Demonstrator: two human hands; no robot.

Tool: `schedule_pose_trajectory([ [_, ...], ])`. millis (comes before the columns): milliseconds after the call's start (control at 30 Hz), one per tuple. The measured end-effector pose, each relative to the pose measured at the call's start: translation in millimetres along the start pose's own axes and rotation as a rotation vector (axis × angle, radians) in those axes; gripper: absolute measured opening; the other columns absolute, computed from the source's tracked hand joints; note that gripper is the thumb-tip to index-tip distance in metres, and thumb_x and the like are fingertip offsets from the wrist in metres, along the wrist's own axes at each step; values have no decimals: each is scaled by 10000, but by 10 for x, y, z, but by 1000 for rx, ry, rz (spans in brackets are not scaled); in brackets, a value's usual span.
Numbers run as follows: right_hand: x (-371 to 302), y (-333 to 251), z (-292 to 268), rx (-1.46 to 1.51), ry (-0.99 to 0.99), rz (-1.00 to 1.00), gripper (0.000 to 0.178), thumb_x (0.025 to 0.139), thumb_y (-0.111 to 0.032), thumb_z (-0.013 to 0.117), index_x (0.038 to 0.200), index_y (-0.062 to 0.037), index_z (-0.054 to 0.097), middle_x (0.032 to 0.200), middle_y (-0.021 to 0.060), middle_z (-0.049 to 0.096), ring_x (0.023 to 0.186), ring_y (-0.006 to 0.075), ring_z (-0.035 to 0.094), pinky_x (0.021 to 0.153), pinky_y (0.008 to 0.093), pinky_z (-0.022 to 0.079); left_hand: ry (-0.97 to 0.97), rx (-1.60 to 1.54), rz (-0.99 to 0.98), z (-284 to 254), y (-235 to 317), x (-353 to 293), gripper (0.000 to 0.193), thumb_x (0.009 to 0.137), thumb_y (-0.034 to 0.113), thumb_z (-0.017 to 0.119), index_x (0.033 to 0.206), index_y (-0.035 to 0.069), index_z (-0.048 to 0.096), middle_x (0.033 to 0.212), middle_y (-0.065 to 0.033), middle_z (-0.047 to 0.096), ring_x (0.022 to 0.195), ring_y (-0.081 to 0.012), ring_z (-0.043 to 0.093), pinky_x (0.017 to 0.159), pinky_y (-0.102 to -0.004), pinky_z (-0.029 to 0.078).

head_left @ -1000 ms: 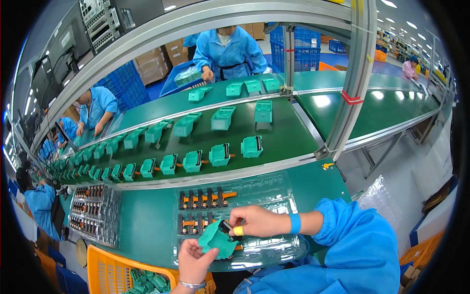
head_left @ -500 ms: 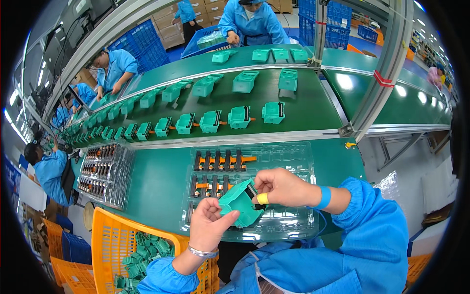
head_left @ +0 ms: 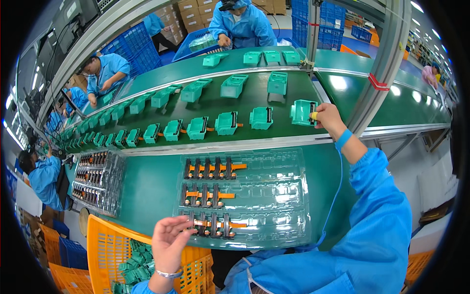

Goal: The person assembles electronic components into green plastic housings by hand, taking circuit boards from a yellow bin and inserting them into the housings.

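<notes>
A green plastic housing [head_left: 302, 112] with a dark strip along one side rests on or just over the belt at the right end of the near row. My right hand [head_left: 327, 119], with yellow tape on a finger, is closed on its right edge. My left hand [head_left: 171, 243] hangs empty, fingers apart, between the orange basket and the tray. Before me lies a clear plastic tray [head_left: 274, 196] with rows of black parts [head_left: 215, 168] that carry orange flat cables. Further green housings [head_left: 226, 123] stand in line to the left of the held one.
The orange basket [head_left: 105, 235] at lower left holds loose green housings [head_left: 134, 267]. Stacked clear trays [head_left: 98, 181] of black parts stand left on the bench. A metal post [head_left: 382, 73] rises at right. Co-workers [head_left: 240, 27] sit across and along the conveyor belt [head_left: 245, 100].
The green housing has gone from between my hands over the tray to the belt, carried by my right hand. My left hand has let go and moved down and left.
</notes>
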State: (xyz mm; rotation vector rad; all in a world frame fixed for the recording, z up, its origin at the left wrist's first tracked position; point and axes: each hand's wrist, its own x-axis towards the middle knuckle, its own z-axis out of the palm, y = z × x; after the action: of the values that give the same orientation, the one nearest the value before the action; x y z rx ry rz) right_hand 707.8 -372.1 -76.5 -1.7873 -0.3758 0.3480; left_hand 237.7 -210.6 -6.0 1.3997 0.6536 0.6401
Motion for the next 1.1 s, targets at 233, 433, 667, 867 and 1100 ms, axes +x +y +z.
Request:
schedule_pose_trajectory([
  [233,629,299,267,-92,-135,323,122,763,-29,661,807,11,555,715,81,518,574,188,528,493,333,531,380,113,50,-517,134,-355,276,789,-76,587,1029,3,477,1083,-141,565,953,-214,594,806,-335,521],
  [433,748,233,528,-98,-239,414,132,755,-39,680,797,-3,561,733,72,517,590,195,533,511,343,537,678,176,50,-902,210,-826,231,811,0,619,1014,20,511,1052,-107,582,933,-185,596,781,-322,532],
  [667,945,781,331,-576,-46,-243,467,801,-342,667,1077,23,573,888,138,598,703,186,595,474,309,473,946,243,77,-1207,75,-1520,217,835,5,571,1037,48,506,1071,-83,570,981,-207,581,834,-342,492],
  [867,-616,-488,641,-208,-574,-540,415,856,-264,590,1179,-13,519,1009,43,552,881,105,514,734,235,416,1417,1071,130,-1989,-48,-3186,309,792,27,619,1079,-4,506,1051,-105,562,976,-194,550,875,-282,427],
  [1100,-2803,-1331,2046,-209,-1508,-715,500,802,-177,662,1227,18,483,1137,126,540,1074,217,527,889,331,439,1877,1534,-955,-2492,-656,-6092,806,654,414,742,1256,-29,441,1102,-175,549,1034,-265,535,885,-361,426],
])
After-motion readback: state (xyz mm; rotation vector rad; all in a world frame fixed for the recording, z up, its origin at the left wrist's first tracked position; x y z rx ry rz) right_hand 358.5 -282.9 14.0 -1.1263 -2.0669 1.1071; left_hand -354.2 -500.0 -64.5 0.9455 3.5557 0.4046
